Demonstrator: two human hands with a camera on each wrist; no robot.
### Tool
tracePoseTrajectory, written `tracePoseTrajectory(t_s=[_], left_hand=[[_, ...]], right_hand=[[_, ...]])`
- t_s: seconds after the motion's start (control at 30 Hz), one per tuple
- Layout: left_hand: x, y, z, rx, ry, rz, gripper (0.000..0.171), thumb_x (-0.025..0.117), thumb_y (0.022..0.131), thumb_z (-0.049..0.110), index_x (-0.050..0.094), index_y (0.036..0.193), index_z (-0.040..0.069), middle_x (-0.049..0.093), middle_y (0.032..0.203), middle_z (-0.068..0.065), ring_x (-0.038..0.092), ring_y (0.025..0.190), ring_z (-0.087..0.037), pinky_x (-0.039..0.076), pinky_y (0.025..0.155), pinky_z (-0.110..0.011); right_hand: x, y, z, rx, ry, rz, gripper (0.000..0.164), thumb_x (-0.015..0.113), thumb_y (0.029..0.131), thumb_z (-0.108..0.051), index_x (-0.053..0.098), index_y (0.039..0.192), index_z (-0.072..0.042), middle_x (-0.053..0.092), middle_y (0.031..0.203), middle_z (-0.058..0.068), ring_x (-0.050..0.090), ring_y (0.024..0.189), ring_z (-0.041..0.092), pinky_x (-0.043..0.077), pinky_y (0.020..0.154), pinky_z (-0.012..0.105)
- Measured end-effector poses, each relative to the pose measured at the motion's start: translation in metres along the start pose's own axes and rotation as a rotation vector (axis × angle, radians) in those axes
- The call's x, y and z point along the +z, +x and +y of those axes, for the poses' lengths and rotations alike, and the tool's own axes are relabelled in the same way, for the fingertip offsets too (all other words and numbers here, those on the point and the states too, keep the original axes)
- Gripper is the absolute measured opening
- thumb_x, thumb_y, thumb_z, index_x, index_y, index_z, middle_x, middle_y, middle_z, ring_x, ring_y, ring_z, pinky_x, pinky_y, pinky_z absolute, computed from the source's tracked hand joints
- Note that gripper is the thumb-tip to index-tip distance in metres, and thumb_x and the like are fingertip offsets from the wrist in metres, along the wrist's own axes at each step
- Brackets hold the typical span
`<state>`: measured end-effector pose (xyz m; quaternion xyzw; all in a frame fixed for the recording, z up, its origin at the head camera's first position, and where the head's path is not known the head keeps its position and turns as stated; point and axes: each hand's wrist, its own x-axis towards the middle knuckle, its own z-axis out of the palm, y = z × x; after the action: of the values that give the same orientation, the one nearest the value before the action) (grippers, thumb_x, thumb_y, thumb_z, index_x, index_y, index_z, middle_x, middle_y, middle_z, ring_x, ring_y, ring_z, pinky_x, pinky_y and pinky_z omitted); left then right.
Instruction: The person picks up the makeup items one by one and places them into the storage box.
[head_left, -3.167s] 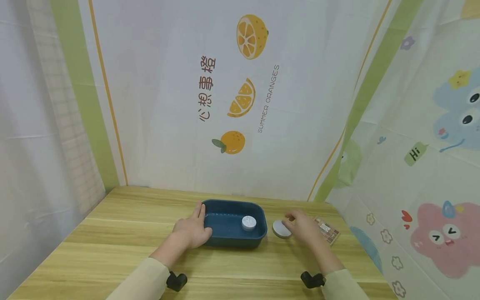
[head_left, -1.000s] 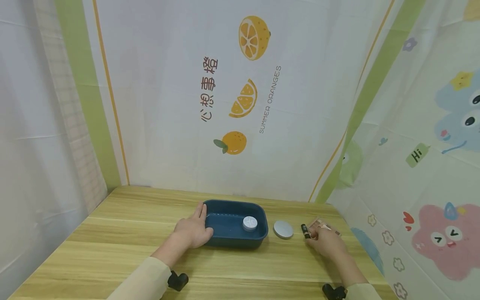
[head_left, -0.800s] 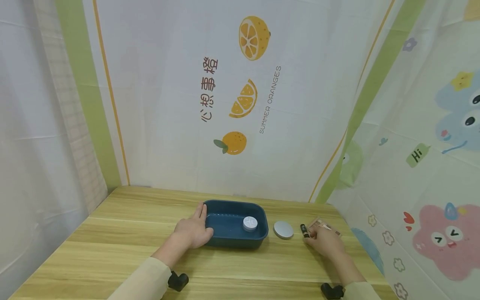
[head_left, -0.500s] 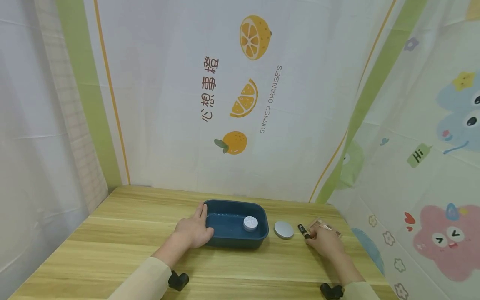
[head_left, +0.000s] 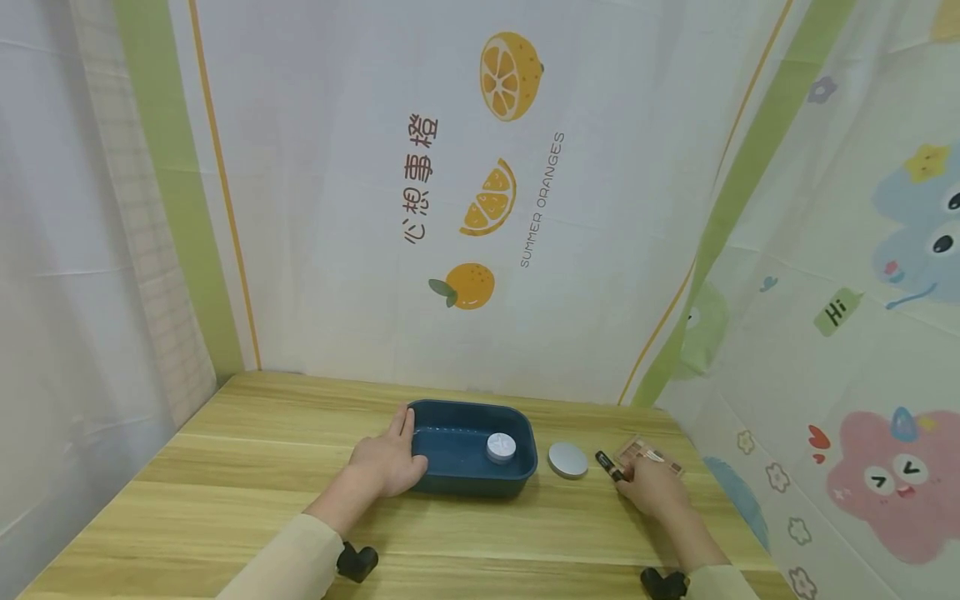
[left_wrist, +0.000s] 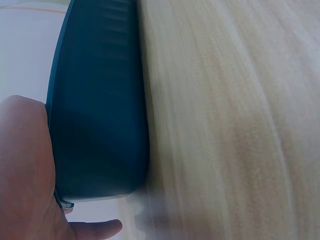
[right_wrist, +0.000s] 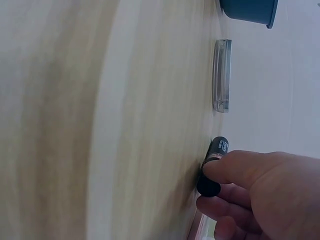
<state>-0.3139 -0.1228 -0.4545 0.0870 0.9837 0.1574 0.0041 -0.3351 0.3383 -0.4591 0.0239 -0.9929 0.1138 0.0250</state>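
My left hand (head_left: 384, 462) grips the left end of a dark blue rectangular box (head_left: 471, 485), its thumb over the rim and two fingers stretched along the end wall. Inside the box, toward its right end, sits a small round white container (head_left: 500, 447). At the right of the table, my right hand (head_left: 654, 485) pinches a black lipstick tube (head_left: 609, 465) with a gold band; the right wrist view shows the thumb on the tube (right_wrist: 219, 146), low over the tabletop. Partly hidden behind that hand lies an eyeshadow palette (head_left: 630, 447).
Between the box and the lipstick tube lies a round silver-lidded compact (head_left: 567, 459). The wooden table (head_left: 247, 467) ends at a white curtain (head_left: 337, 317) at the back, with another printed curtain (head_left: 795, 400) along the right side.
My right hand has moved right from the round compact to the lipstick tube, which has since turned slightly, its far end swinging left. The left hand and box have stayed in place.
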Motion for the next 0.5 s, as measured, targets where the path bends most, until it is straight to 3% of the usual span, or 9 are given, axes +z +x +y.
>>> tracePoseTrajectory(t_s=[0.13,0.33,0.5], left_hand=[[0.0000,0.0010,0.0004,-0.004,0.004,-0.003,0.086,0.047,0.102,0.037,0.018,0.175,-0.001,0.012,0.186,-0.017,0.032,0.046,-0.016,0.022,0.051,-0.033],[0.0005,0.0018,-0.0003,-0.007,-0.005,-0.008,0.088,0.047,0.102,0.037,0.018,0.175,-0.002,0.012,0.186,-0.017,0.031,0.046,-0.016,0.022,0.050,-0.033],[0.0009,0.0011,0.0004,-0.008,-0.010,-0.009,0.087,0.048,0.103,0.037,0.018,0.175,-0.002,0.012,0.186,-0.017,0.031,0.046,-0.016,0.022,0.050,-0.033]], right_hand=[[0.0010,-0.0006,0.0010,0.012,0.012,0.014,0.017,0.076,0.099,-0.023,0.072,0.087,-0.010,0.065,0.078,0.000,0.054,0.070,0.018,0.041,0.063,0.035],[0.0021,0.0002,0.0032,0.012,0.026,0.049,0.033,0.073,0.098,-0.023,0.055,0.071,-0.016,0.047,0.068,0.000,0.041,0.061,0.016,0.032,0.059,0.033],[-0.0015,0.0014,-0.0005,0.017,0.047,0.062,0.038,0.074,0.101,-0.026,0.049,0.074,-0.016,0.043,0.072,0.002,0.038,0.064,0.017,0.030,0.061,0.035]])
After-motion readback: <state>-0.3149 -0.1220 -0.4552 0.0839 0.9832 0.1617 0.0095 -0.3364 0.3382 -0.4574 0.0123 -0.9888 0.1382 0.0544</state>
